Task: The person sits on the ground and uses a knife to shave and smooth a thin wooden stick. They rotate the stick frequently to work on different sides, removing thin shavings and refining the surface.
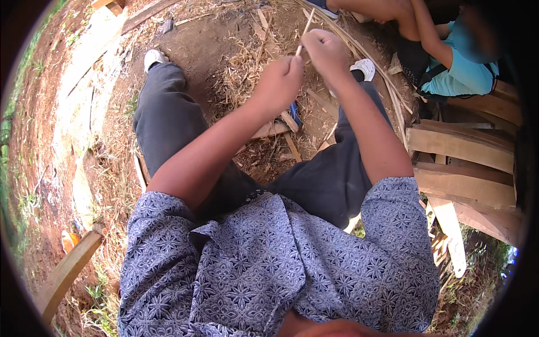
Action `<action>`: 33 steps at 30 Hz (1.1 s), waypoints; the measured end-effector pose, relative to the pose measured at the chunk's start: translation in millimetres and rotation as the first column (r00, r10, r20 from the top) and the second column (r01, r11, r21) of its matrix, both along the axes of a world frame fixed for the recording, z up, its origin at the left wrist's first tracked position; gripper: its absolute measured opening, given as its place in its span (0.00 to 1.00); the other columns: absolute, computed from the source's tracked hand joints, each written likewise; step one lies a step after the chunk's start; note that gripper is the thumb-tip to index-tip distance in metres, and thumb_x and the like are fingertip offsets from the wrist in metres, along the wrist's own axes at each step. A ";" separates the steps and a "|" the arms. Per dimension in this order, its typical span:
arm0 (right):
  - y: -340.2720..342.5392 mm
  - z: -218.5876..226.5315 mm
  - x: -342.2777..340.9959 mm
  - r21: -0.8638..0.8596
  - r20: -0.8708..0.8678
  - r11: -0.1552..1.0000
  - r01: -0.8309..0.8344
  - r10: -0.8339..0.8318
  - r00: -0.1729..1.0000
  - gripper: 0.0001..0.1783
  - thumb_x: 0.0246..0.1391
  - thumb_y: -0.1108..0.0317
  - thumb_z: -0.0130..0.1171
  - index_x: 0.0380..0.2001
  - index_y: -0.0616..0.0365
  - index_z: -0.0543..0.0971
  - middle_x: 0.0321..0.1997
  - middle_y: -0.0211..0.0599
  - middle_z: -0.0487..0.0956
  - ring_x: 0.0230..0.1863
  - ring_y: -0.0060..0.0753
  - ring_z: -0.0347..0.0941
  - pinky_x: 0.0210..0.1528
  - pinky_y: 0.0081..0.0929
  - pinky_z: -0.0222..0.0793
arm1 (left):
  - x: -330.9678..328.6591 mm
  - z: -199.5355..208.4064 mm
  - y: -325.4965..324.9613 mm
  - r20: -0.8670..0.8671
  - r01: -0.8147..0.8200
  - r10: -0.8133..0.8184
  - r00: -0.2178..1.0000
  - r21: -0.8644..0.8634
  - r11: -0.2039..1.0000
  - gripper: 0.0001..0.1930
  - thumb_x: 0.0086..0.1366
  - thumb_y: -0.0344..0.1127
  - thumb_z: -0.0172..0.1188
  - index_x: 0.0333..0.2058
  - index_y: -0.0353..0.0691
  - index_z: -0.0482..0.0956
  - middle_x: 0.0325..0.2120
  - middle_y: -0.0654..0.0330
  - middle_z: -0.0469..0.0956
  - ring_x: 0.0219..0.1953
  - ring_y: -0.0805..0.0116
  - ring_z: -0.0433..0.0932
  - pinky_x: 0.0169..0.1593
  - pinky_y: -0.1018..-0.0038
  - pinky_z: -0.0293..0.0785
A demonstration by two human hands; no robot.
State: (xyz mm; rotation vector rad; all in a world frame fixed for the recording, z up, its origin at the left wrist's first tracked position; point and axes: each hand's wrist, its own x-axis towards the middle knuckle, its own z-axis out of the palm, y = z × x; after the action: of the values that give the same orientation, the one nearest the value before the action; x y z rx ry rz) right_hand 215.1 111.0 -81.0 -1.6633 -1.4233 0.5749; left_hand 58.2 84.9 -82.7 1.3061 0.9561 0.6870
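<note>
A thin pale stick (309, 21) slants up between my hands, far out in front of me. My left hand (279, 84) is closed around its lower end, thumb on top. My right hand (327, 53) is curled in a fist against the stick just above; whether it also holds a blade or other tool is hidden. On the ground beneath my hands lie a blue object (295, 115), partly covered and unclear in kind, and a short wood piece (289, 121).
Wood shavings (238, 76) litter the dirt between my legs. Long thin strips (396, 101) curve past my right shoe. Stacked planks (460, 147) lie at right, below a seated person in a turquoise shirt (463, 70). A curved timber (70, 272) stands at lower left.
</note>
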 end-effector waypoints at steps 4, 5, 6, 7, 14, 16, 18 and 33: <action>23.8 8.4 26.9 -0.106 0.055 0.987 0.117 -0.112 0.992 0.19 0.49 0.59 0.56 0.14 0.62 0.70 0.12 0.27 0.64 0.18 0.21 0.59 0.23 0.28 0.54 | 9.8 -9.1 -35.0 -0.009 0.034 -0.033 0.999 0.141 0.989 0.23 0.73 0.43 0.41 0.28 0.28 0.72 0.18 0.47 0.71 0.22 0.54 0.72 0.34 0.60 0.69; 23.6 14.9 32.5 -0.109 -0.003 0.987 0.119 -0.120 0.993 0.18 0.49 0.59 0.56 0.14 0.61 0.70 0.12 0.26 0.64 0.18 0.19 0.59 0.24 0.27 0.55 | 10.3 -4.5 -33.4 -0.001 0.077 -0.077 0.997 0.138 0.987 0.22 0.73 0.42 0.41 0.27 0.29 0.72 0.18 0.47 0.71 0.22 0.54 0.72 0.33 0.60 0.68; 14.8 7.0 23.9 -0.040 -0.003 0.997 0.063 -0.063 0.998 0.18 0.49 0.60 0.56 0.13 0.60 0.70 0.11 0.25 0.64 0.17 0.18 0.58 0.23 0.27 0.54 | 7.0 -1.1 -19.5 0.002 0.064 -0.065 0.998 0.103 0.993 0.22 0.73 0.42 0.41 0.27 0.29 0.72 0.19 0.46 0.71 0.23 0.53 0.72 0.34 0.60 0.68; 0.8 1.9 -1.3 0.025 0.003 1.000 -0.009 0.008 1.000 0.18 0.49 0.60 0.55 0.13 0.60 0.70 0.11 0.23 0.63 0.16 0.17 0.57 0.22 0.27 0.53 | 1.0 2.3 1.2 0.007 0.037 -0.038 0.999 0.064 0.997 0.21 0.73 0.42 0.42 0.27 0.29 0.71 0.19 0.45 0.71 0.24 0.52 0.72 0.35 0.60 0.68; 0.1 7.2 0.4 -0.066 -0.027 0.998 0.007 -0.008 1.000 0.16 0.52 0.60 0.55 0.19 0.62 0.76 0.16 0.21 0.67 0.22 0.14 0.59 0.26 0.23 0.55 | 1.7 0.8 -14.1 0.032 0.019 -0.021 0.999 0.066 0.998 0.21 0.73 0.42 0.42 0.26 0.30 0.70 0.19 0.48 0.72 0.22 0.55 0.71 0.32 0.60 0.67; -6.4 11.6 -8.4 -0.090 0.108 0.990 -0.107 0.117 0.987 0.16 0.53 0.60 0.55 0.20 0.62 0.77 0.17 0.21 0.68 0.22 0.14 0.59 0.25 0.24 0.55 | -1.8 -4.0 0.5 0.079 0.010 -0.007 0.997 -0.032 0.999 0.21 0.73 0.41 0.43 0.26 0.30 0.71 0.19 0.49 0.72 0.23 0.56 0.71 0.33 0.61 0.67; 15.7 8.4 28.5 -0.137 0.033 0.989 0.059 -0.054 0.998 0.16 0.53 0.61 0.55 0.20 0.62 0.77 0.17 0.22 0.68 0.22 0.15 0.60 0.26 0.24 0.56 | 6.3 -11.1 -21.5 0.068 0.026 -0.029 0.997 0.046 0.999 0.21 0.73 0.42 0.42 0.26 0.31 0.71 0.18 0.53 0.70 0.22 0.60 0.70 0.31 0.62 0.67; 23.9 1.9 33.2 -0.137 0.004 0.975 0.174 -0.175 0.985 0.14 0.55 0.62 0.54 0.20 0.58 0.77 0.16 0.19 0.66 0.21 0.14 0.58 0.24 0.23 0.54 | 12.9 -20.5 -33.9 0.077 0.088 -0.093 0.993 0.067 0.994 0.21 0.73 0.44 0.43 0.27 0.31 0.72 0.18 0.51 0.71 0.22 0.57 0.70 0.32 0.61 0.67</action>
State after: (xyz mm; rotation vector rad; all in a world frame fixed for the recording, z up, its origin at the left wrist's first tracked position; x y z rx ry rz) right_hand 248.3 134.9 -79.1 -1.8701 -1.2395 0.5897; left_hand 71.1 51.0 -103.3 1.3596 0.8111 0.6992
